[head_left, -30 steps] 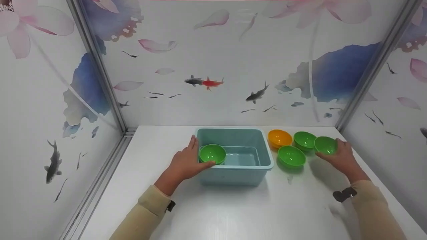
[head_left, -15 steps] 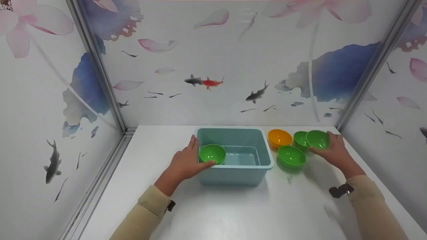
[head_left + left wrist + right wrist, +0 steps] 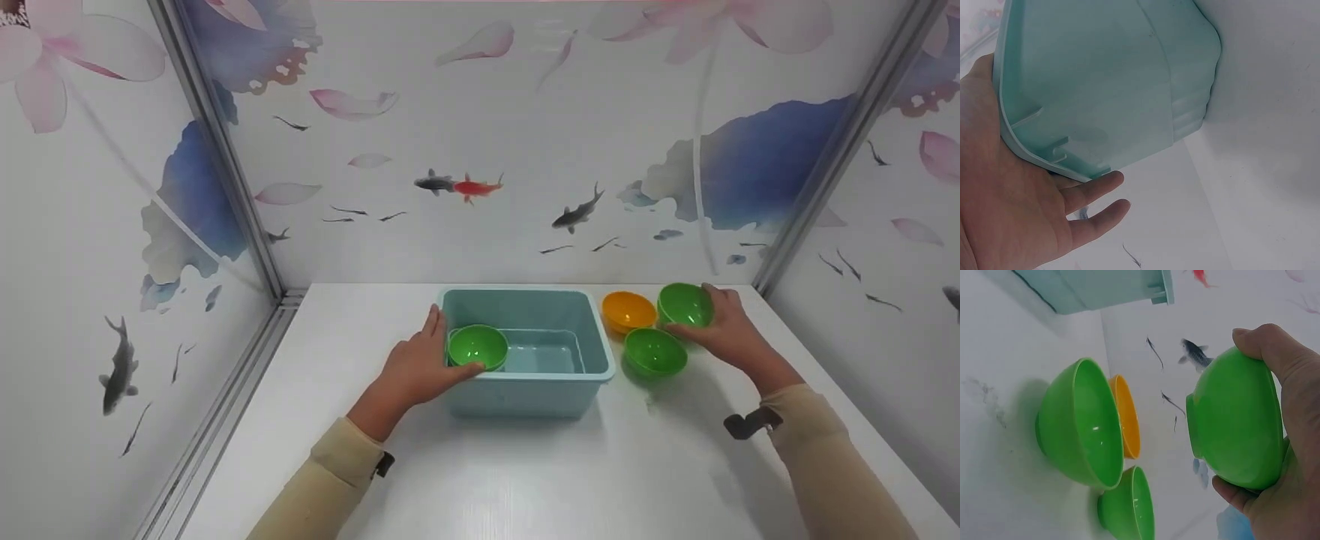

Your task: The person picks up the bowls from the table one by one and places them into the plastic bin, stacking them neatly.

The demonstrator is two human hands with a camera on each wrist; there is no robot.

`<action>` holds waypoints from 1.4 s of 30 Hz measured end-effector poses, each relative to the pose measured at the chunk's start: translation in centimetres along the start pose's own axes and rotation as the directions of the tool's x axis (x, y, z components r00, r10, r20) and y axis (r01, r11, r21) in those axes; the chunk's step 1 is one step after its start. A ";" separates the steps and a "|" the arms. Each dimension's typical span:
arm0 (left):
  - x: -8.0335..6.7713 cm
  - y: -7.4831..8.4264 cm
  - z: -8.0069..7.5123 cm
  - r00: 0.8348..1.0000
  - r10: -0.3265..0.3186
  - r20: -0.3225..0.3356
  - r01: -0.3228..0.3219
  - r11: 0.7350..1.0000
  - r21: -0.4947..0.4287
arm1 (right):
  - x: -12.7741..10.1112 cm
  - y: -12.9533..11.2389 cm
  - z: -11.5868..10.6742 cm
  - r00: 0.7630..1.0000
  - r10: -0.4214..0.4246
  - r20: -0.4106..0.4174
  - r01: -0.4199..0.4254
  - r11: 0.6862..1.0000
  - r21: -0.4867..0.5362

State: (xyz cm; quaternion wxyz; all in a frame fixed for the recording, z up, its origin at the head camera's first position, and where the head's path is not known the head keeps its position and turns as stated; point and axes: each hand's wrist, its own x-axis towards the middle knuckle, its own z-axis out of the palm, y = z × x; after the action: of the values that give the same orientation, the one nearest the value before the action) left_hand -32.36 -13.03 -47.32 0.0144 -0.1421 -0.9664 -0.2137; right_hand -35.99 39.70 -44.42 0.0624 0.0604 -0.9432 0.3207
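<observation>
Within right grip (image 3: 724, 334), smooth round green bowl (image 3: 684, 304)

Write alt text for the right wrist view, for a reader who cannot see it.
The person's right hand grips a round green plastic bowl in the air, thumb over its top and fingers beneath. To its left, on the white table, a second green bowl, an orange plastic bowl and a third green bowl sit close together, with a pale teal plastic bin at the top edge.

Walls: three white panels (image 3: 525, 150) printed with fish, pink petals, blue leaves
Corners: grey metal posts (image 3: 217, 150)
Surface: white tabletop (image 3: 525, 465), possibly laminate
</observation>
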 end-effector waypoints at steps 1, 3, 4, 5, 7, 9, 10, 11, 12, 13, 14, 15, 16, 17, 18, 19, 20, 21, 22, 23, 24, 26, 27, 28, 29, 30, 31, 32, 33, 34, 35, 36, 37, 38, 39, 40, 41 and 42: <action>0.0 0.0 0.0 1.000 -0.001 0.001 0.001 1.000 0.002 | 0.0 -0.4 0.1 1.000 -0.004 0.007 0.004 1.000 0.004; 0.0 0.0 0.0 1.000 0.000 -0.001 0.000 1.000 -0.004 | 0.1 -1.2 0.2 1.000 -0.008 0.021 0.007 1.000 0.023; 0.0 0.0 0.0 1.000 0.000 0.000 0.000 1.000 -0.002 | 0.1 -1.6 0.2 1.000 -0.011 0.028 0.010 0.999 0.035; 0.0 0.0 0.0 1.000 -0.001 0.000 0.001 1.000 -0.005 | 0.1 -2.1 0.3 0.999 -0.016 0.035 0.014 0.999 0.046; 0.0 0.0 0.0 1.000 -0.002 0.001 0.002 1.000 -0.006 | 0.2 -2.8 0.4 0.999 -0.027 0.046 0.024 0.998 0.061; 0.1 -0.1 0.0 1.000 -0.005 0.006 0.005 1.000 -0.001 | 0.2 -3.5 0.5 0.998 -0.034 0.057 0.030 0.997 0.066; 0.1 -0.1 0.1 1.000 -0.006 0.009 0.006 1.000 0.001 | 0.3 -3.8 0.6 0.997 -0.039 0.060 0.035 0.997 0.067; 0.1 -0.1 0.1 1.000 -0.007 0.009 0.007 1.000 0.002 | 0.3 -4.1 0.6 0.997 -0.042 0.065 0.037 0.997 0.067; 0.1 -0.2 0.2 1.000 -0.007 0.007 0.007 1.000 0.004 | 0.3 -4.4 0.7 0.997 -0.045 0.070 0.040 0.997 0.067; 0.2 -0.2 0.2 1.000 -0.006 0.005 0.006 1.000 0.006 | 0.3 -4.6 0.7 0.996 -0.051 0.075 0.046 0.997 0.067; 0.2 -0.2 0.2 1.000 -0.007 0.005 0.007 1.000 0.010 | 0.4 -4.9 0.8 0.995 -0.055 0.078 0.050 0.996 0.068; 0.2 -0.2 0.3 1.000 -0.007 0.003 0.007 1.000 0.011 | 0.4 -5.1 0.9 0.995 -0.063 0.082 0.057 0.996 0.067; 0.2 -0.3 0.3 1.000 -0.008 0.003 0.007 1.000 0.011 | 0.5 -5.4 0.9 0.994 -0.067 0.083 0.061 0.996 0.070; 0.2 -0.3 0.3 1.000 -0.008 0.003 0.008 1.000 0.013 | 0.5 -5.6 1.0 0.994 -0.072 0.086 0.067 0.995 0.069; 0.1 -0.3 0.3 1.000 -0.009 0.005 0.009 1.000 0.015 | 0.6 -5.9 1.1 0.993 -0.078 0.088 0.072 0.995 0.068; 0.1 -0.3 0.2 1.000 -0.007 0.006 0.007 1.000 0.011 | 0.6 -6.2 1.1 0.992 -0.084 0.091 0.078 0.995 0.067; 0.0 -0.3 0.2 1.000 -0.006 0.007 0.006 1.000 0.008 | 0.6 -6.5 1.1 0.992 -0.088 0.094 0.082 0.994 0.066; 0.0 -0.3 0.2 1.000 -0.005 0.007 0.005 1.000 0.005 | 0.6 -6.9 1.2 0.991 -0.095 0.097 0.089 0.994 0.066; -0.1 -0.3 0.2 1.000 -0.004 0.008 0.004 1.000 0.002 | 0.7 -7.2 1.3 0.990 -0.098 0.100 0.092 0.994 0.066; -0.1 -0.3 0.2 1.000 -0.003 0.009 0.003 1.000 0.002 | 0.6 -7.5 1.3 0.989 -0.102 0.105 0.096 0.993 0.064; -0.1 -0.3 0.2 1.000 -0.002 0.009 0.002 1.000 0.001 | 0.6 -7.8 1.4 0.988 -0.105 0.110 0.099 0.993 0.061; -0.1 -0.3 0.3 1.000 0.000 0.008 0.000 1.000 -0.001 | 0.6 -8.5 1.5 0.987 -0.113 0.118 0.107 0.993 0.055; -0.1 -0.3 0.3 1.000 0.000 0.009 0.000 1.000 0.001 | 0.7 -8.7 1.6 0.986 -0.116 0.121 0.111 0.993 0.051; -0.1 -0.3 0.4 1.000 -0.001 0.009 0.001 1.000 0.003 | 0.7 -9.0 1.7 0.985 -0.120 0.126 0.115 0.992 0.048; -0.1 -0.3 0.4 1.000 -0.002 0.009 0.002 1.000 0.003 | 0.7 -9.2 1.7 0.984 -0.126 0.130 0.121 0.992 0.046; -0.1 -0.3 0.4 1.000 -0.002 0.009 0.002 1.000 0.002 | 0.8 -9.5 1.8 0.982 -0.135 0.133 0.130 0.991 0.044; 0.0 -0.3 0.4 1.000 -0.003 0.007 0.003 1.000 0.001 | 0.9 -9.7 1.9 0.980 -0.143 0.135 0.138 0.989 0.045; 0.0 -0.3 0.4 1.000 -0.005 0.007 0.005 1.000 0.002 | 0.9 -9.8 2.1 0.979 -0.151 0.138 0.146 0.988 0.045; 0.0 -0.3 0.4 1.000 -0.007 0.008 0.007 1.000 0.002 | 1.0 -10.0 2.2 0.977 -0.162 0.140 0.157 0.987 0.046; 0.0 -0.3 0.4 1.000 -0.008 0.007 0.008 1.000 0.001 | 1.1 -10.2 2.3 0.975 -0.171 0.142 0.166 0.985 0.050; 0.0 -0.3 0.4 1.000 -0.008 0.007 0.008 1.000 -0.001 | 1.1 -10.4 2.4 0.973 -0.181 0.142 0.175 0.983 0.052; 0.0 -0.2 0.4 1.000 -0.009 0.006 0.009 1.000 -0.002 | 1.2 -10.6 2.6 0.971 -0.191 0.142 0.185 0.981 0.054; 0.0 -0.2 0.4 1.000 -0.009 0.005 0.009 1.000 -0.003 | 1.3 -10.8 2.7 0.970 -0.198 0.142 0.191 0.980 0.062; 0.1 -0.2 0.3 1.000 -0.009 0.005 0.009 1.000 -0.006 | 1.3 -11.0 2.8 0.968 -0.208 0.141 0.201 0.977 0.066; 0.1 -0.2 0.3 1.000 -0.010 0.004 0.010 1.000 -0.007 | 1.4 -11.2 2.9 0.966 -0.217 0.140 0.209 0.975 0.072; 0.1 -0.1 0.3 1.000 -0.009 0.002 0.010 1.000 -0.008 | 1.5 -11.4 3.1 0.964 -0.226 0.138 0.217 0.973 0.078; 0.1 -0.1 0.2 1.000 -0.009 0.002 0.009 1.000 -0.008 | 1.6 -11.6 3.2 0.962 -0.234 0.138 0.225 0.971 0.080; 0.1 -0.1 0.2 1.000 -0.007 0.002 0.007 1.000 -0.007 | 1.7 -11.8 3.4 0.960 -0.242 0.138 0.232 0.969 0.083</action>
State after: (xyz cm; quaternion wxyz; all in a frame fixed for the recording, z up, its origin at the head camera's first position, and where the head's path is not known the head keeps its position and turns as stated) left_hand -32.51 -12.98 -47.56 0.0120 -0.1388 -0.9662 -0.2170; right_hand -36.15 28.22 -39.79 0.0285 0.1985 -0.9200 0.3366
